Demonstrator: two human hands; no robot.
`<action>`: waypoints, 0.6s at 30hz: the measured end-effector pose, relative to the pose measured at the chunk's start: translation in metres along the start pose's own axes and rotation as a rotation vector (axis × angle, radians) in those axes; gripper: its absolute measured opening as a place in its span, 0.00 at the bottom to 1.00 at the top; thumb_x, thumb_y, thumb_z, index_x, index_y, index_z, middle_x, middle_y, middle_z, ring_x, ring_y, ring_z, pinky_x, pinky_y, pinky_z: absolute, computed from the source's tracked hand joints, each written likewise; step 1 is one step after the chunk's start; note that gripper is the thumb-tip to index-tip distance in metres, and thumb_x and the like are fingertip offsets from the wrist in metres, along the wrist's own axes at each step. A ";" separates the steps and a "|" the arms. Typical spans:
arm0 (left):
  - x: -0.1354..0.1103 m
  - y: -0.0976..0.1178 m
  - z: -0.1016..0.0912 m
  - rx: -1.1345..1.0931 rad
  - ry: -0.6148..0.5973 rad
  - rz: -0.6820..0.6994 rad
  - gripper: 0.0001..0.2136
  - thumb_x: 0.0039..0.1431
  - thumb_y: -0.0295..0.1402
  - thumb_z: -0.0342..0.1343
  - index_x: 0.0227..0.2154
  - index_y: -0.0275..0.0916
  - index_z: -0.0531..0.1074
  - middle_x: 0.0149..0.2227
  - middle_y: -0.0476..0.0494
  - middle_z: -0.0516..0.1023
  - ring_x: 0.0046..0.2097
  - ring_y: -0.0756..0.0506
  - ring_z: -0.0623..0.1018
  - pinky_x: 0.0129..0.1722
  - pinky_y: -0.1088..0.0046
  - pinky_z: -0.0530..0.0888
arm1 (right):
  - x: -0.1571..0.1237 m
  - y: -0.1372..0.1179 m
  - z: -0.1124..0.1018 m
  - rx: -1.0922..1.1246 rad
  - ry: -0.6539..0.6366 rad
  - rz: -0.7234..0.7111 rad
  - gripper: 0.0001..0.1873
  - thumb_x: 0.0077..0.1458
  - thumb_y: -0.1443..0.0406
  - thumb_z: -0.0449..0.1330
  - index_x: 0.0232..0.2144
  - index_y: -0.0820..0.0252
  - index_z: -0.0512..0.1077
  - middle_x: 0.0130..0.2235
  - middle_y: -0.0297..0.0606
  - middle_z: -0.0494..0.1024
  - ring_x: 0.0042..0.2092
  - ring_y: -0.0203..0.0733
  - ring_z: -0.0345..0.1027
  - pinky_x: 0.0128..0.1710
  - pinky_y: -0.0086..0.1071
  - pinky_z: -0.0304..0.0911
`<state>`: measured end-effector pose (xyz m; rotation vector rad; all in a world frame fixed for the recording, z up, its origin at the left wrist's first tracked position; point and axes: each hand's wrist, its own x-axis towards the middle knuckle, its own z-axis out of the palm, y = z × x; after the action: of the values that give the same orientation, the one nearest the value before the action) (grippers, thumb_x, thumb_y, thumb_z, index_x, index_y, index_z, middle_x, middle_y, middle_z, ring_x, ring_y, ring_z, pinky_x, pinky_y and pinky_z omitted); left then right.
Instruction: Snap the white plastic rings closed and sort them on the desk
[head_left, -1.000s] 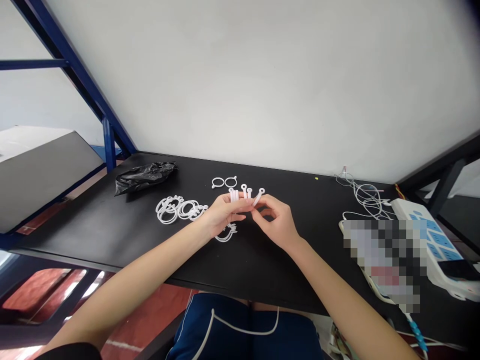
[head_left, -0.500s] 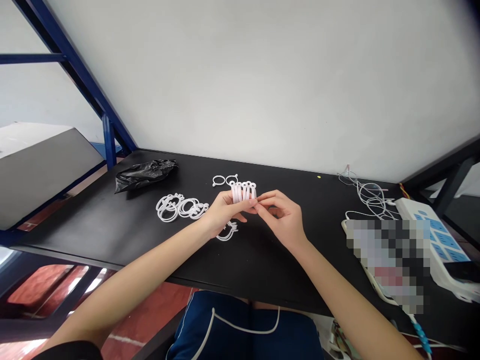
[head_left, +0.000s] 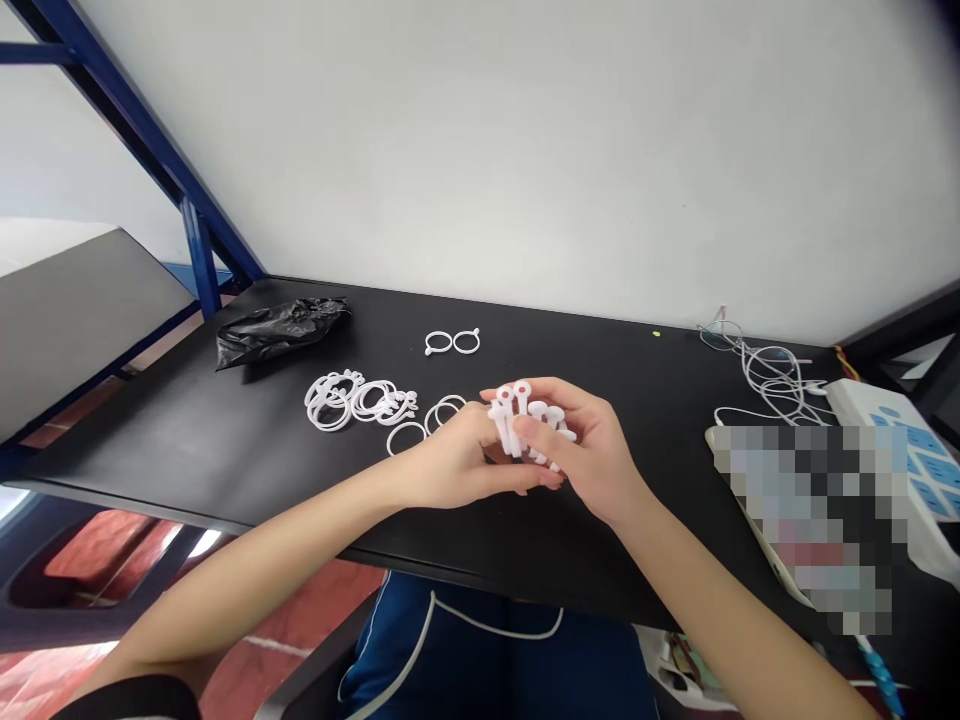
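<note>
Over the middle of a black table [head_left: 225, 450], my left hand [head_left: 457, 465] and my right hand [head_left: 589, 450] meet around a bunch of white plastic rings with small eyelets [head_left: 525, 420]. Both hands have their fingers closed on the bunch, thumbs on top. A heap of the same white rings [head_left: 356, 400] lies left of my left hand. Two loose rings [head_left: 427, 425] rest just beside it, and a pair of rings [head_left: 452, 342] lies farther back.
A crumpled black plastic bag [head_left: 277, 328] sits at the table's back left. White cables [head_left: 765, 375] and a white and blue power strip [head_left: 896, 440] are at the right, beside a blurred patch. A blue steel frame [head_left: 191, 235] stands at the left. A white wall is behind.
The rings were held spread out above the table between my fingertips. Now they are gathered into one bunch, and both hands have dropped lower and to the right. Two rings now show on the table.
</note>
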<state>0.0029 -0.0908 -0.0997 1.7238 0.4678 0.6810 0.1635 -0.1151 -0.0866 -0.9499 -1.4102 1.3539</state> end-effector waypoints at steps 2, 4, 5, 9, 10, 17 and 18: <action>0.000 0.003 -0.002 0.012 -0.041 -0.011 0.07 0.58 0.32 0.60 0.36 0.34 0.78 0.36 0.43 0.80 0.34 0.50 0.80 0.34 0.77 0.79 | -0.001 -0.001 0.000 0.033 0.012 -0.027 0.14 0.53 0.60 0.66 0.41 0.57 0.75 0.43 0.40 0.81 0.34 0.39 0.76 0.28 0.30 0.73; 0.000 0.005 -0.004 -0.019 -0.065 -0.062 0.07 0.59 0.33 0.59 0.36 0.34 0.78 0.36 0.42 0.81 0.36 0.48 0.80 0.35 0.77 0.79 | -0.001 -0.001 0.001 0.022 0.027 -0.052 0.14 0.53 0.61 0.66 0.43 0.57 0.75 0.46 0.41 0.81 0.35 0.40 0.77 0.29 0.31 0.74; 0.000 0.006 -0.005 -0.053 -0.075 -0.101 0.08 0.60 0.34 0.59 0.37 0.34 0.77 0.36 0.42 0.81 0.38 0.47 0.81 0.34 0.76 0.79 | -0.002 -0.001 0.001 0.000 0.037 -0.067 0.14 0.53 0.62 0.65 0.43 0.56 0.75 0.47 0.41 0.80 0.36 0.40 0.77 0.30 0.32 0.74; 0.000 0.007 -0.008 -0.229 -0.137 -0.232 0.13 0.62 0.39 0.57 0.42 0.34 0.73 0.36 0.39 0.81 0.38 0.44 0.83 0.26 0.78 0.77 | -0.003 0.002 0.002 -0.044 0.040 -0.180 0.10 0.52 0.64 0.66 0.39 0.57 0.74 0.49 0.42 0.79 0.47 0.46 0.76 0.42 0.39 0.75; 0.000 0.007 -0.008 -0.270 -0.168 -0.251 0.14 0.62 0.40 0.56 0.43 0.34 0.72 0.37 0.37 0.81 0.37 0.43 0.83 0.25 0.79 0.77 | -0.003 0.003 0.002 -0.039 0.028 -0.193 0.09 0.52 0.64 0.66 0.37 0.57 0.73 0.49 0.42 0.80 0.48 0.47 0.76 0.44 0.41 0.74; 0.002 0.010 -0.013 -0.403 -0.317 -0.323 0.18 0.62 0.43 0.55 0.45 0.34 0.73 0.47 0.31 0.78 0.41 0.41 0.83 0.27 0.75 0.80 | -0.008 0.000 -0.006 -0.095 -0.021 -0.111 0.16 0.54 0.62 0.65 0.45 0.56 0.71 0.49 0.43 0.80 0.45 0.44 0.77 0.44 0.38 0.74; 0.001 0.012 -0.015 -0.409 -0.346 -0.331 0.18 0.62 0.43 0.55 0.46 0.34 0.74 0.47 0.32 0.79 0.42 0.40 0.83 0.28 0.74 0.80 | -0.009 -0.003 -0.011 -0.090 -0.061 -0.104 0.21 0.52 0.62 0.67 0.48 0.55 0.70 0.50 0.43 0.78 0.47 0.45 0.76 0.45 0.39 0.73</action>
<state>-0.0065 -0.0818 -0.0853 1.3004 0.3314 0.2115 0.1766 -0.1213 -0.0853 -0.8868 -1.5563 1.2611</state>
